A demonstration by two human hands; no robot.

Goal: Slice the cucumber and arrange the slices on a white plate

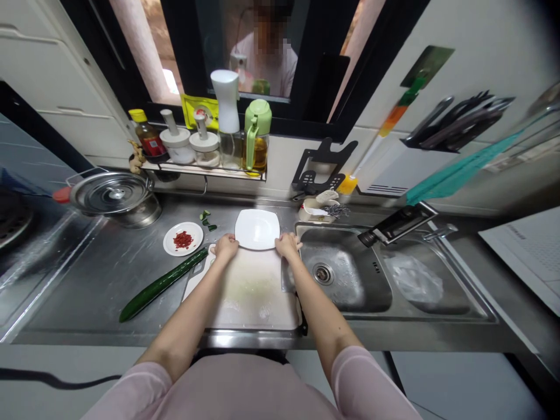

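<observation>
Both my hands grip a white squarish plate at the back edge of a pale cutting board. My left hand [226, 247] is closed on the left side of the plate [257, 229], and my right hand [287, 244] is closed on its right side. Wet marks and a greenish stain show on the cutting board [251, 291]. To the left, a long cucumber [160, 286] lies diagonally, its upper end by the board. Behind it is a small round plate [196, 229] with chopped red pieces [182, 239]. Several green cucumber bits [205, 219] lie near the white plate.
A lidded steel pot [140, 213] stands at the back left. Bottles and jars line a rack [205, 170] under the window. On the right are a double sink [350, 262], a black-and-silver faucet [394, 224] and a wall-mounted knife holder [402, 169].
</observation>
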